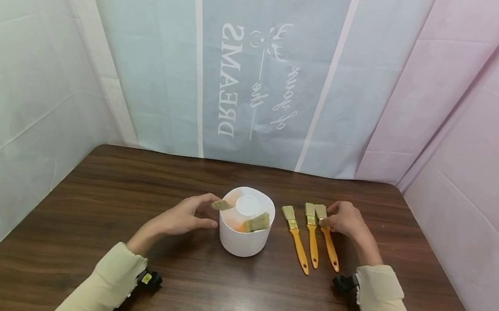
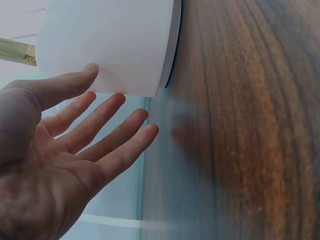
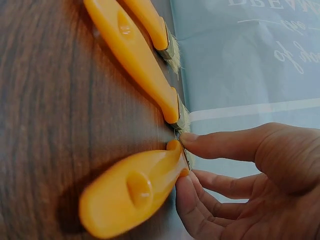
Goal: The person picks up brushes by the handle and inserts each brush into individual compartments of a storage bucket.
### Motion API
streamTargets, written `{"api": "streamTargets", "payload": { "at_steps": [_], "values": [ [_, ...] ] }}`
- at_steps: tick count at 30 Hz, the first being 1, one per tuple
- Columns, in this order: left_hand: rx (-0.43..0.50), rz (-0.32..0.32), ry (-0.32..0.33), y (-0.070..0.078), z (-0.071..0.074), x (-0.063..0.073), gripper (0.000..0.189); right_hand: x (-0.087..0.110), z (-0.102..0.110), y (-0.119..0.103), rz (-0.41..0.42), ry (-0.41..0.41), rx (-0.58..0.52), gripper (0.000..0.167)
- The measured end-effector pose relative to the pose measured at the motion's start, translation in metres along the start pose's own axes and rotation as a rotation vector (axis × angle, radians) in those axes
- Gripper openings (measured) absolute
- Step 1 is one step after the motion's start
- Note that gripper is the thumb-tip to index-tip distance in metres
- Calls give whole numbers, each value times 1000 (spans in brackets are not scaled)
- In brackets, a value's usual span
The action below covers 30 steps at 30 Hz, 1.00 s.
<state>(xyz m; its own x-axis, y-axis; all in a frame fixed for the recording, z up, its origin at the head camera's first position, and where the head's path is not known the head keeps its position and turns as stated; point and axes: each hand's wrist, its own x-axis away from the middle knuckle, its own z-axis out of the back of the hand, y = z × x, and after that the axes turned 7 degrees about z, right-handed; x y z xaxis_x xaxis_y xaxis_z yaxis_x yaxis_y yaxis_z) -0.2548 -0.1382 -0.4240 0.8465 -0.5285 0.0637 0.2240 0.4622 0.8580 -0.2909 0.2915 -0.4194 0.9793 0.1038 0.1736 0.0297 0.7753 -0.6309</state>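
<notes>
A white round container (image 1: 242,242) stands on the table, and the bristle ends of two paintbrushes (image 1: 258,222) stick up over its rim. Beside its left wall is my left hand (image 1: 183,217), fingers loosely spread and thumb near the side; in the left wrist view, the fingertips (image 2: 142,117) lie right by the container's wall. To the right, three yellow-handled paintbrushes lie in a row, bristles pointing away. My right hand (image 1: 347,220) pinches the rightmost paintbrush (image 1: 331,250) at its metal band, between thumb and fingers, as the right wrist view (image 3: 132,195) shows.
The left paintbrush (image 1: 298,246) and middle paintbrush (image 1: 312,246) lie between the container and my right hand. The dark wooden table (image 1: 224,305) ends at a printed blue curtain (image 1: 251,145). Pale cloth walls (image 1: 491,163) rise at both sides.
</notes>
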Motion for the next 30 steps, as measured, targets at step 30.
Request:
{"api": "streamTargets", "payload": {
  "at_steps": [30],
  "values": [
    [76,7,-53,6,-10,1,83,-3,4,12,-33,-68,-197,62]
  ]
}}
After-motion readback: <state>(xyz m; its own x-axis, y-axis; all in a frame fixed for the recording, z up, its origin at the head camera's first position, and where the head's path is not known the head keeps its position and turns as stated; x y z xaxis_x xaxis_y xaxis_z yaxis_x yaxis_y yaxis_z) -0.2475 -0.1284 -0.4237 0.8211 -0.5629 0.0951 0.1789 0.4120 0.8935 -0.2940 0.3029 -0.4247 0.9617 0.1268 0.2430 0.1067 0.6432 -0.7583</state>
